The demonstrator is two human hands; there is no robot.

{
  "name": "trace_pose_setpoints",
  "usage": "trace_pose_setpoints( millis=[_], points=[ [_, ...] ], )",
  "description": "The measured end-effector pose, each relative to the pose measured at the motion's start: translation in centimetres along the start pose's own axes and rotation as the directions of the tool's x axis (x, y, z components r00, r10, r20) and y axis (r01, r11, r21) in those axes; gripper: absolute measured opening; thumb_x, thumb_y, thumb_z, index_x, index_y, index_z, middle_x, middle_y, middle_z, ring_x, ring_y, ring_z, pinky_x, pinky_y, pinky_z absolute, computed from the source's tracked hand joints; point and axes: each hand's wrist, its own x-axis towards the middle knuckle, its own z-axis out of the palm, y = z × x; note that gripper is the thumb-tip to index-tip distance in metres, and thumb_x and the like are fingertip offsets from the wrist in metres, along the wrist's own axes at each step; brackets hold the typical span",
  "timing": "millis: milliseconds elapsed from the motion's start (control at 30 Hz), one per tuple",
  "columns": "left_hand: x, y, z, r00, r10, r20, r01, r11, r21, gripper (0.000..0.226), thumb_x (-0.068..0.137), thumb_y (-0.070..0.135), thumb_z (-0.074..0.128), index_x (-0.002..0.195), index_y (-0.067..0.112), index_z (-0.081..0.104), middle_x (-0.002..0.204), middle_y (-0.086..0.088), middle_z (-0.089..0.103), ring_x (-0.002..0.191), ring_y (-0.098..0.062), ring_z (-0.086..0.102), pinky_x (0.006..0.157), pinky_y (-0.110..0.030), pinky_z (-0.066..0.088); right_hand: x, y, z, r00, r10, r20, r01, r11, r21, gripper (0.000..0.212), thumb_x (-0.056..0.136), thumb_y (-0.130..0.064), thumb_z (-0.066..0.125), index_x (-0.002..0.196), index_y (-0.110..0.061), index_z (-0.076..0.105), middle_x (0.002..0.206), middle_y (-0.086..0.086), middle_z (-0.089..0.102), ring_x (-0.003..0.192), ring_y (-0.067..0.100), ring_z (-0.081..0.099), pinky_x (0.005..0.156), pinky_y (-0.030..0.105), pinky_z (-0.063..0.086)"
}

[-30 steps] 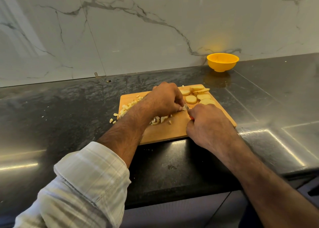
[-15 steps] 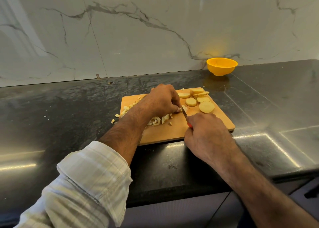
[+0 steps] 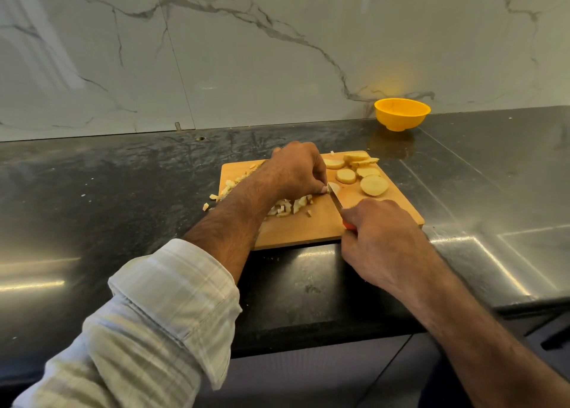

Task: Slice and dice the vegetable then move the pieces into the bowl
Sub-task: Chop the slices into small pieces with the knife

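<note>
A wooden cutting board (image 3: 311,228) lies on the dark counter. Several round potato slices (image 3: 374,185) sit at its far right. Diced pieces (image 3: 287,207) lie in a heap under my left wrist, and more (image 3: 229,185) at the board's left edge. My left hand (image 3: 296,170) curls its fingers down on a slice (image 3: 334,188) at the board's middle, mostly hidden. My right hand (image 3: 379,238) grips the orange handle of a knife (image 3: 336,199), whose blade rests against that slice beside my left fingertips. The yellow bowl (image 3: 402,114) stands empty at the back wall.
A few stray diced bits (image 3: 206,206) lie on the counter left of the board. The counter's front edge (image 3: 308,339) runs just below my forearms. A marble wall rises behind.
My right hand has drawn the knife back toward me along the board. The left hand has stayed on the slice. The camera view has shifted slightly.
</note>
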Motion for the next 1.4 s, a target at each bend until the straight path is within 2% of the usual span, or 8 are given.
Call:
trace_pose_setpoints(
  millis=[200, 367, 700, 900, 1000, 1133, 1267, 1400],
  points=[
    [-0.3, -0.5, -0.7, 1.0, 0.001, -0.012, -0.001, 1.0, 0.013, 0.003, 0.089, 0.028, 0.085, 0.09, 0.026, 0.083, 0.085, 0.017, 0.072, 0.086, -0.002, 0.058, 0.111, -0.057, 0.045, 0.0, -0.6, -1.2, 0.998, -0.018, -0.056, 0.019, 1.0, 0.021, 0.03, 0.1, -0.029, 0.058, 0.129, -0.026, 0.066, 0.114, -0.005, 0.064, 0.098, 0.013, 0.057, 0.079, 0.029, 0.053],
    [0.1, -0.7, -0.3, 1.0, -0.012, 0.013, 0.011, 0.999, 0.033, 0.002, 0.089, 0.031, 0.085, 0.087, 0.03, 0.083, 0.091, 0.02, 0.072, 0.096, -0.004, 0.057, 0.115, -0.06, 0.035, 1.2, -1.4, -0.7, 1.0, 0.001, 0.013, -0.001, 1.0, 0.014, 0.036, 0.099, -0.032, 0.061, 0.135, -0.027, 0.061, 0.12, -0.003, 0.062, 0.1, 0.014, 0.054, 0.078, 0.028, 0.049],
    [0.2, -0.7, -0.3, 0.999, -0.022, 0.027, 0.02, 0.999, 0.043, 0.004, 0.091, 0.031, 0.083, 0.087, 0.03, 0.082, 0.095, 0.018, 0.073, 0.101, -0.005, 0.057, 0.118, -0.061, 0.027, 2.9, -1.2, -0.7, 1.0, 0.004, 0.015, -0.005, 0.999, 0.049, 0.035, 0.096, -0.029, 0.068, 0.13, -0.026, 0.067, 0.108, -0.008, 0.057, 0.093, 0.011, 0.05, 0.068, 0.024, 0.042],
    [0.1, 0.0, 0.9, 0.997, 0.005, -0.073, 0.009, 0.983, 0.186, 0.025, 0.096, 0.057, 0.068, 0.096, 0.032, 0.07, 0.095, 0.014, 0.066, 0.099, -0.009, 0.06, 0.112, -0.058, 0.033, -0.1, 1.7, -2.2, 0.997, 0.035, -0.074, -0.023, 0.986, 0.165, 0.043, 0.099, -0.031, 0.066, 0.142, -0.033, 0.062, 0.13, -0.005, 0.066, 0.109, 0.015, 0.06, 0.089, 0.035, 0.059],
    [0.3, 0.8, 1.6, 0.996, 0.021, -0.09, -0.001, 0.976, 0.216, 0.035, 0.094, 0.067, 0.065, 0.108, 0.036, 0.07, 0.097, 0.017, 0.061, 0.105, -0.011, 0.059, 0.11, -0.056, 0.033, -0.8, 2.4, -2.6, 0.996, 0.068, -0.056, -0.059, 0.986, 0.159, 0.044, 0.098, -0.031, 0.068, 0.142, -0.034, 0.062, 0.126, -0.006, 0.065, 0.103, 0.012, 0.061, 0.085, 0.031, 0.059],
    [0.3, 1.5, 2.0, 0.995, 0.027, -0.098, -0.008, 0.981, 0.191, 0.019, 0.095, 0.049, 0.073, 0.103, 0.032, 0.077, 0.099, 0.014, 0.067, 0.104, -0.01, 0.059, 0.11, -0.052, 0.042, -0.6, 2.6, -2.6, 0.996, 0.087, 0.011, -0.087, 0.986, 0.145, 0.046, 0.097, -0.031, 0.068, 0.143, -0.035, 0.061, 0.119, -0.008, 0.064, 0.099, 0.01, 0.061, 0.084, 0.029, 0.058],
    [0.2, 1.3, 1.5, 0.998, 0.0, -0.061, 0.003, 0.999, 0.04, 0.012, 0.094, 0.021, 0.078, 0.106, 0.023, 0.082, 0.101, 0.007, 0.074, 0.095, -0.011, 0.066, 0.093, -0.038, 0.062, 0.0, 3.0, -2.8, 0.994, 0.096, 0.053, -0.102, 0.986, 0.13, 0.048, 0.096, -0.033, 0.07, 0.142, -0.038, 0.061, 0.13, -0.005, 0.064, 0.106, 0.014, 0.062, 0.089, 0.032, 0.059],
    [0.1, 1.2, 1.2, 0.998, 0.02, -0.067, -0.021, 1.0, -0.01, 0.016, 0.093, 0.011, 0.079, 0.105, 0.021, 0.08, 0.103, 0.006, 0.073, 0.096, -0.011, 0.067, 0.087, -0.028, 0.061, 0.5, 3.1, -3.0, 0.993, 0.093, 0.077, -0.102, 0.987, 0.123, 0.048, 0.095, -0.032, 0.071, 0.142, -0.038, 0.061, 0.127, -0.004, 0.065, 0.108, 0.015, 0.062, 0.091, 0.034, 0.059]
  ],
)
